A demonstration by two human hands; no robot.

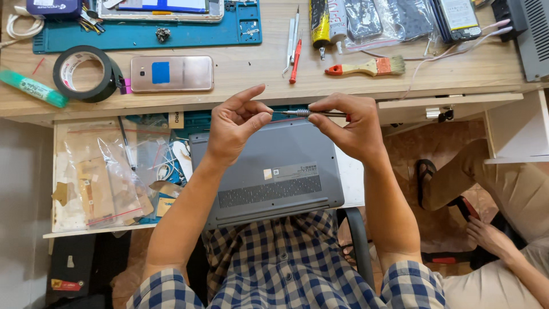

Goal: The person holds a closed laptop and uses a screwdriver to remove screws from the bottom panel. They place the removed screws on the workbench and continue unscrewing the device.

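Note:
A grey laptop point(269, 171) lies upside down on my lap and the open drawer, its vented underside facing up. Above its far edge my right hand point(349, 126) grips a slim metal screwdriver point(311, 114) held level, tip pointing left. My left hand point(234, 123) pinches the screwdriver's tip between thumb and forefinger, the other fingers spread upward. Both hands hover just above the laptop without touching it.
On the wooden desk point(246, 68) lie a pink phone point(171, 73), a roll of black tape point(86, 73), a brush point(366, 67), tweezers and a red tool point(294, 51), and a teal mat point(143, 31). The open drawer point(103, 177) holds plastic bags. Another person sits at right point(503, 217).

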